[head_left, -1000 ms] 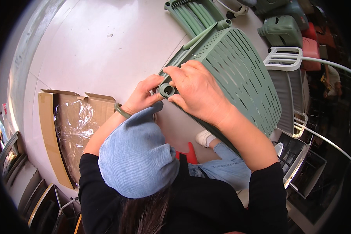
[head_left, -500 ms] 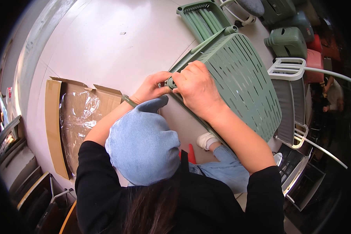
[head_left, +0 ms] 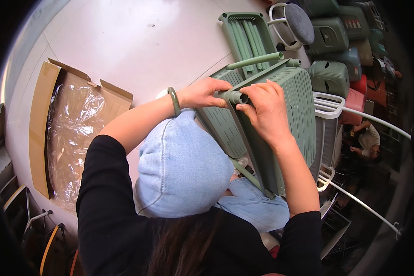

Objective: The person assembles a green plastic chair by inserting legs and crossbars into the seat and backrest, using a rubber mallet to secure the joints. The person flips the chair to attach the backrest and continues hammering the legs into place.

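Left grip (head_left: pixel 201 94) and right grip (head_left: pixel 267 111) clamp a green shelf (head_left: pixel 301 103), partly hidden behind the right forearm (head_left: pixel 295 170).

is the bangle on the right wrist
No, the green bangle is on the left wrist; the right wrist is bare.

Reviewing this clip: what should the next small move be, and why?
Probably a gentle press or turn at the round socket with the right hand, while the left hand steadies the green panel. The socket's open end shows between the hands; the right thumb and fingers are at its rim, and the left hand grips the corner beside it.
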Motion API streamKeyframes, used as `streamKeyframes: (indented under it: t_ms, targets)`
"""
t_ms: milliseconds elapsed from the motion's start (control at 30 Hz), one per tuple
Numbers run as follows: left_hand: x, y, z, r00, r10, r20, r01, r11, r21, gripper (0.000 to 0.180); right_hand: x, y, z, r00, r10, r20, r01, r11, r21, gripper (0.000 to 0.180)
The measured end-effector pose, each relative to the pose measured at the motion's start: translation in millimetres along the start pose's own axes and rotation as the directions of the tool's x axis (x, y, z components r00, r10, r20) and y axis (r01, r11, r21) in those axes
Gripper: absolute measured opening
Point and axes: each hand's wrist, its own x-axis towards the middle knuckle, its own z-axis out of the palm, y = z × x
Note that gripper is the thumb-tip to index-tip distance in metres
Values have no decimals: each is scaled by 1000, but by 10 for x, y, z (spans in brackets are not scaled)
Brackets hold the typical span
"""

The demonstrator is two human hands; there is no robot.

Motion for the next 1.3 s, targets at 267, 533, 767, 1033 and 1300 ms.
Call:
streamKeyframes:
  t_ms: [267,533,767,1033,1300]
  targets:
    - [-14,-256,208,985,-102,-137,110,992,54,18,132,-124,206,994,-67,86,67,998,3,35]
    - [-21,-328,286,972,-13,-236,62,977,202,22,121,-124,233,990,-78,116,78,997,2,36]
    - [48,-294,357,942,2,-336,93,960,266,36,84,-178,322,998,-54,20,56,992,-113,32]
    - [-42,-210,282,967,11,-255,40,980,194,19,55,-159,249,996,-94,9,94,995,-30,31]
    - [-91,-210,253,942,15,-334,30,991,128,23,60,-105,155,992,-121,-18,121,992,-20,33]
